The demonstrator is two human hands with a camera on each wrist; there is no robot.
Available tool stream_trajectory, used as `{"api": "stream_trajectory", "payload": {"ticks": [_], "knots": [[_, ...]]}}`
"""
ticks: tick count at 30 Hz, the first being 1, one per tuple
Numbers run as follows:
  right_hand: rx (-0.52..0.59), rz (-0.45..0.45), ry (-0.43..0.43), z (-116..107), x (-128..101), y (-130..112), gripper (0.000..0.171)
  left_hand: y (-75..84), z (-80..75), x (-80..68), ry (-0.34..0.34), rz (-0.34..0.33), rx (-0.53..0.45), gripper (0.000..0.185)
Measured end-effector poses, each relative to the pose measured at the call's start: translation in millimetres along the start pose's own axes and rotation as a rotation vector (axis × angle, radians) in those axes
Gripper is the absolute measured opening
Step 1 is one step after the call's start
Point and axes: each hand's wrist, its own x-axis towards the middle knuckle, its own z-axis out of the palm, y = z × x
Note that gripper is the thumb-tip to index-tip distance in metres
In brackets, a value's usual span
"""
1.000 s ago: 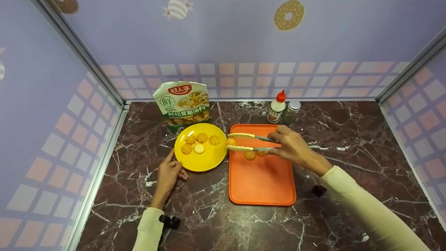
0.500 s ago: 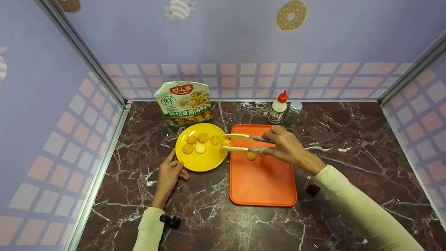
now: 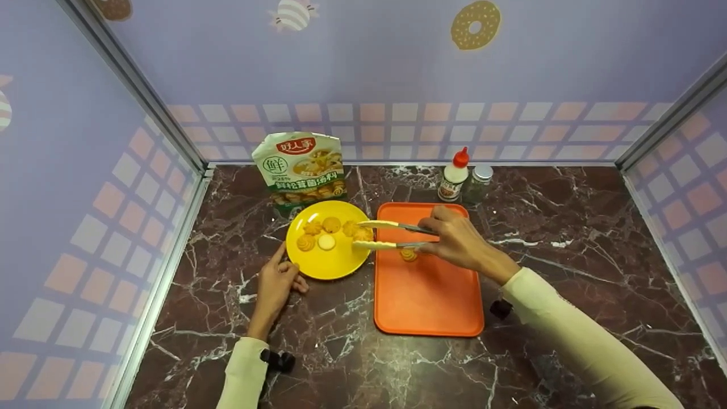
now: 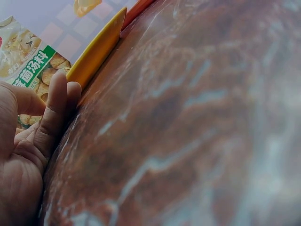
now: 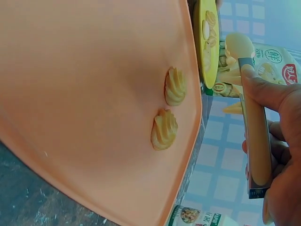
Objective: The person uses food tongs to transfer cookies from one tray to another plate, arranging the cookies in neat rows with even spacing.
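- Lavender walls with a pink-and-white tile pattern and doughnut stickers enclose a dark marble table (image 3: 341, 352).
- Far left, the person's left hand (image 3: 275, 284) rests on the table, fingers (image 4: 56, 108) relaxed and straight, holding nothing; the fingertips touch the near-left rim of a yellow plate (image 3: 335, 264).
- On the yellow plate lie several swirled cookies (image 3: 318, 234) and one pale round piece.
- Behind the plate, against the back wall, stands a green-and-white soup mix packet (image 3: 298, 167).
- Yellow-tipped tongs (image 3: 377, 234) reach from the right across the plate's right edge. Their tips close on a swirled cookie (image 3: 363, 234) above the plate's right side.
- Just right of the plate lies an orange tray (image 3: 426, 301). Two swirled cookies (image 5: 164, 129) sit near its far end, just beside each other; the head view shows only one plainly.
- The right hand (image 3: 457, 241) hovers over the tray's far end, its fingers (image 5: 263, 92) wrapped around the tongs' handles and squeezing them.
- Behind the tray stand a white squeeze bottle with a red cap (image 3: 452, 176) and, touching or just beside it, a small silver-lidded jar (image 3: 477, 182).
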Motion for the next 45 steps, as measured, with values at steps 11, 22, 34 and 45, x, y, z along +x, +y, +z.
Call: {"api": "stream_trajectory", "payload": {"ticks": [11, 22, 34, 45], "knots": [[0.025, 0.022, -0.035, 11.9, 5.4, -1.4, 0.044, 0.9, -1.1, 0.4, -0.014, 0.02, -0.023, 0.071], [0.031, 0.067, -0.101, 24.1, 10.1, -8.0, 0.046, -2.5, -0.6, -1.4, -0.004, 0.004, -0.015, 0.072], [0.022, 0.092, -0.136, 29.9, 14.2, -8.8, 0.041, -1.2, -0.4, -0.6, -0.014, -0.004, -0.019, 0.072], [0.008, 0.102, -0.163, 31.6, 20.9, -11.2, 0.042, -1.3, -1.8, -1.5, -0.02, 0.013, -0.006, 0.072]]}}
